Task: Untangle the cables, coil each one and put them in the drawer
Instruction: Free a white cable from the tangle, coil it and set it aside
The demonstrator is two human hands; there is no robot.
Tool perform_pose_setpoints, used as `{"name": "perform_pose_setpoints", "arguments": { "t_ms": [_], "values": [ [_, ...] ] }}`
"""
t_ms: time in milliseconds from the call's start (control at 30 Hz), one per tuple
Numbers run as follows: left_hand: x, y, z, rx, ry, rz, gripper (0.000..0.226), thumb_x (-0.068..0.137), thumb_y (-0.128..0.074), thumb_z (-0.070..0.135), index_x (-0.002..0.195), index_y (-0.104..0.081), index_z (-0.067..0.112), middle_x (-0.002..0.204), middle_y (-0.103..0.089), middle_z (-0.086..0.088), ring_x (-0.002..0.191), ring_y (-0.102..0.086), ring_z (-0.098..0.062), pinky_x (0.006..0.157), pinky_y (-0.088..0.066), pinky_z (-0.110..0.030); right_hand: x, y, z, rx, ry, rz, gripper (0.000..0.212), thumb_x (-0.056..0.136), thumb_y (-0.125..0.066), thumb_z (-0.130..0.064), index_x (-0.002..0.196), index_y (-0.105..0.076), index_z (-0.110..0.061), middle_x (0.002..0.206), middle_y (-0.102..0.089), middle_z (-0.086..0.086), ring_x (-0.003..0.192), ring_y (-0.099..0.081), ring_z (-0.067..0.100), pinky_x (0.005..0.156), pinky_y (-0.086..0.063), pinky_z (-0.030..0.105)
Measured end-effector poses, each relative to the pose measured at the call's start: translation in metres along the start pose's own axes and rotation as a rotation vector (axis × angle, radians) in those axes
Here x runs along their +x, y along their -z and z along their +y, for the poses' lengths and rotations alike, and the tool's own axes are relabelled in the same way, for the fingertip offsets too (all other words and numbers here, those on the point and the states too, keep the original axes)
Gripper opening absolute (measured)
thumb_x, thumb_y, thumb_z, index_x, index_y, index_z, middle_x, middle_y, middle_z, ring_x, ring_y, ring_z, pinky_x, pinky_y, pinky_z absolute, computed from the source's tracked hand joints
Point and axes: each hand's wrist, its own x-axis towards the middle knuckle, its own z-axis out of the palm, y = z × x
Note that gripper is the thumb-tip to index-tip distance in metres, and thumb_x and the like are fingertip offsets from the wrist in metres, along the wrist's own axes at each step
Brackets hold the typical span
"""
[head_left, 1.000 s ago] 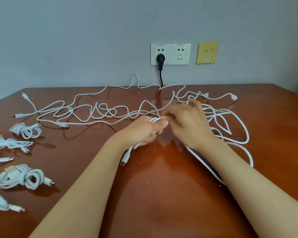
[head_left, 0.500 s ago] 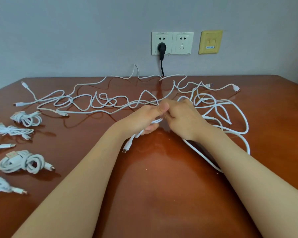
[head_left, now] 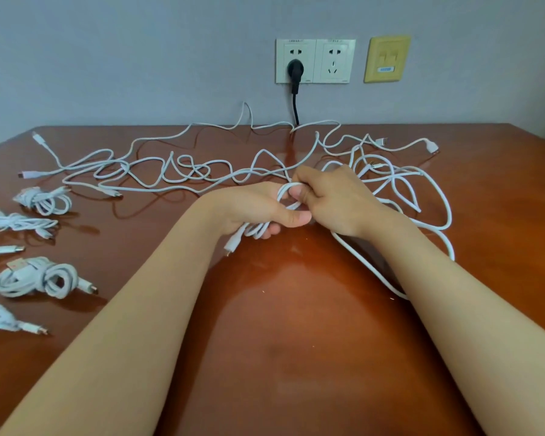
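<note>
My left hand [head_left: 252, 209] grips a small bundle of white cable loops [head_left: 285, 196], whose plug end [head_left: 232, 245] hangs out below the fist. Right beside it, my right hand [head_left: 337, 199] pinches the same cable at the top of the loop. The rest of this cable [head_left: 368, 265] trails right and down across the table. A long tangle of white cables [head_left: 177, 169] spreads along the back of the table. Several coiled white cables [head_left: 38, 278] lie in a column at the left edge. No drawer is in view.
The brown wooden table [head_left: 296, 357] meets a grey wall with a double socket [head_left: 315, 61], a black plug [head_left: 295, 70] in it, and a yellow wall plate [head_left: 387, 59]. More loose cable loops [head_left: 406, 190] lie right of my hands.
Both hands have kept winding the cable; a loop now stands up between them and the bundle in my left hand is thicker. The view has tilted slightly.
</note>
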Motion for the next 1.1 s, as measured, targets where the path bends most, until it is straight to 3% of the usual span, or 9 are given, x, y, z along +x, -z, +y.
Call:
{"name": "perform_pose_setpoints", "arguments": {
  "t_ms": [133,200,300,400,500,700,900,1000,1100],
  "values": [
    [0.000,0.001,0.000,0.014,0.025,-0.011,0.009,0.094,-0.053,0.010,0.090,-0.047,0.016,0.062,-0.033,0.004,0.038,-0.027,-0.001,0.037,-0.023,-0.013,0.000,-0.004,0.003,0.022,0.005,0.004,0.009,0.097,-0.040,-0.026,0.089,-0.043,-0.022,0.071,-0.053,-0.006,0.074,-0.045,0.019,0.077,-0.021,0.026],
    [0.002,0.002,-0.001,-0.053,0.046,0.023,0.015,0.098,-0.045,0.018,0.083,-0.047,0.019,0.057,-0.030,0.005,0.037,-0.025,-0.002,0.036,-0.021,-0.012,0.001,-0.007,0.006,0.036,0.016,0.034,0.006,0.093,-0.040,-0.027,0.089,-0.043,-0.025,0.063,-0.050,-0.011,0.072,-0.046,0.020,0.076,-0.021,0.027],
    [0.005,0.003,-0.006,-0.176,0.046,0.094,0.026,0.101,-0.038,0.032,0.089,-0.054,0.016,0.048,-0.031,0.009,0.035,-0.024,-0.002,0.035,-0.020,-0.012,0.002,-0.005,0.008,0.054,0.022,0.055,0.008,0.092,-0.039,-0.022,0.090,-0.044,-0.028,0.063,-0.050,-0.016,0.077,-0.048,0.013,0.087,-0.021,0.027],
    [0.008,0.007,-0.009,-0.278,0.022,0.232,0.032,0.102,-0.035,0.032,0.084,-0.055,0.015,0.042,-0.031,0.011,0.032,-0.025,-0.002,0.035,-0.018,-0.012,0.001,-0.002,0.015,-0.069,0.016,0.166,0.010,0.093,-0.036,-0.021,0.089,-0.044,-0.024,0.071,-0.048,-0.009,0.085,-0.047,0.017,0.091,-0.019,0.028],
    [0.009,0.010,-0.011,-0.397,-0.019,0.370,0.033,0.102,-0.035,0.031,0.082,-0.056,0.016,0.040,-0.033,0.011,0.031,-0.026,-0.003,0.037,-0.018,-0.012,0.001,0.000,0.021,-0.190,-0.067,0.240,0.030,0.093,-0.029,-0.029,0.088,-0.053,-0.012,0.082,-0.060,0.003,0.094,-0.053,0.028,0.094,-0.021,0.031],
    [0.018,0.006,-0.018,-0.428,-0.155,0.561,0.033,0.102,-0.036,0.027,0.088,-0.064,0.018,0.047,-0.047,0.010,0.036,-0.031,-0.007,0.040,-0.027,-0.017,0.002,-0.005,0.009,-0.046,-0.105,0.140,0.024,0.097,-0.042,-0.028,0.102,-0.061,-0.015,0.094,-0.065,0.012,0.098,-0.054,0.035,0.079,-0.038,0.037],
    [0.020,0.000,-0.017,-0.299,-0.219,0.630,0.032,0.101,-0.039,0.019,0.081,-0.064,0.018,0.061,-0.048,0.004,0.041,-0.040,-0.004,0.044,-0.039,-0.016,-0.001,-0.017,0.000,-0.009,-0.021,0.071,0.023,0.097,-0.042,-0.026,0.095,-0.058,-0.009,0.075,-0.053,0.005,0.087,-0.055,0.035,0.067,-0.034,0.032],
    [0.021,-0.004,-0.013,-0.294,-0.212,0.646,0.029,0.101,-0.040,0.017,0.084,-0.064,0.016,0.073,-0.056,0.001,0.063,-0.056,-0.011,0.066,-0.053,-0.023,-0.001,-0.018,-0.001,0.008,-0.004,0.067,0.021,0.097,-0.043,-0.026,0.092,-0.057,-0.011,0.073,-0.052,0.004,0.085,-0.055,0.035,0.066,-0.033,0.031],
    [0.022,-0.006,-0.013,-0.292,-0.195,0.630,0.029,0.101,-0.040,0.016,0.084,-0.064,0.015,0.092,-0.066,-0.007,0.090,-0.062,-0.021,0.091,-0.049,-0.033,-0.001,-0.018,-0.002,0.016,0.029,0.077,0.020,0.097,-0.042,-0.026,0.092,-0.056,-0.012,0.077,-0.057,0.006,0.085,-0.056,0.034,0.066,-0.030,0.030]
  ]
}}
